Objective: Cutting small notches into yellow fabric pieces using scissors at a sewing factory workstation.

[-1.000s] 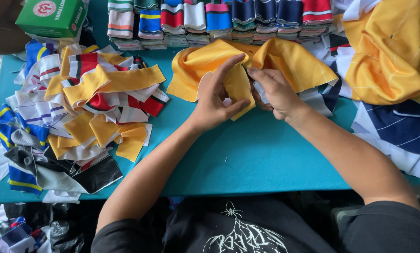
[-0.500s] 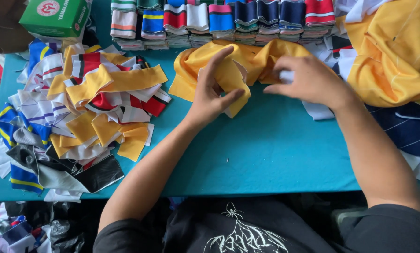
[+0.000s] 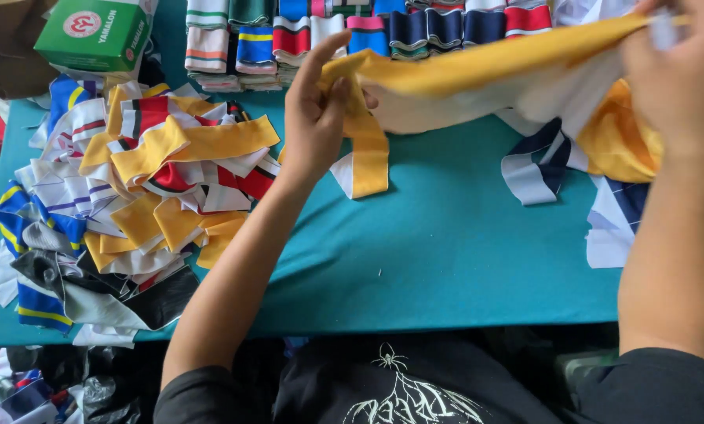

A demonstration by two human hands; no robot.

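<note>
Yellow fabric strip (image 3: 477,67) stretched left-right above teal surface (image 3: 446,251). Left hand (image 3: 317,118) pinches left end; right hand (image 3: 678,71) apparently pinches right end, blurred.

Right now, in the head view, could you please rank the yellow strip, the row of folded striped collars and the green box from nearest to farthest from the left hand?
1. Yellow strip: in the left hand.
2. Row of folded striped collars: just beyond, along the table's far edge.
3. Green box: far left corner.
</note>
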